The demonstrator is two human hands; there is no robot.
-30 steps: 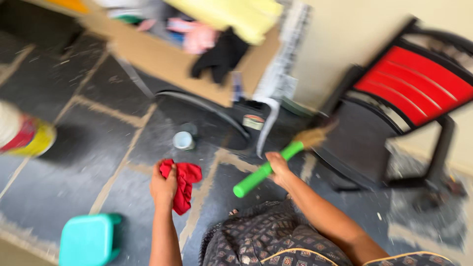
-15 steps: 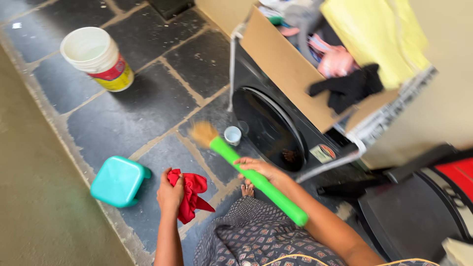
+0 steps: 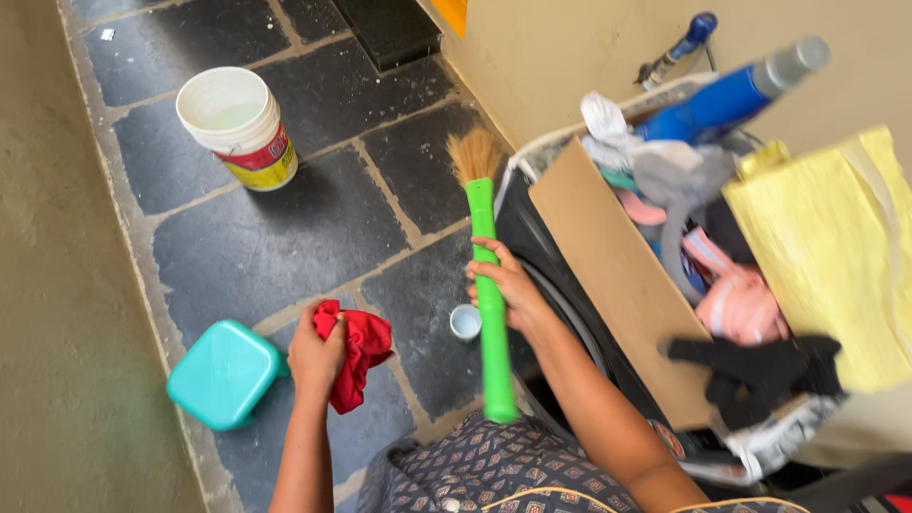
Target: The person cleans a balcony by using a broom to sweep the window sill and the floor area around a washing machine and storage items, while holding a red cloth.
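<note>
My left hand (image 3: 314, 359) is closed around a crumpled red cloth (image 3: 355, 350), held above the dark stone floor. My right hand (image 3: 503, 285) grips the green handle of a short broom (image 3: 491, 313); its straw bristles (image 3: 473, 155) point away from me, over the floor beside a black front-loading washing machine (image 3: 560, 294). A small white cup (image 3: 465, 322) sits on the floor just left of the handle.
A teal plastic stool (image 3: 222, 372) stands left of my left hand. A white bucket (image 3: 237, 123) sits further off. A cardboard box (image 3: 617, 285) of clothes and a yellow cloth (image 3: 836, 256) rests on the machine, a blue bottle (image 3: 727, 95) beside it. A beige wall (image 3: 589, 47) runs behind.
My right hand has swung the broom from pointing right, round to the left, then straight away from me. The view has turned left. My left hand still holds the red cloth.
</note>
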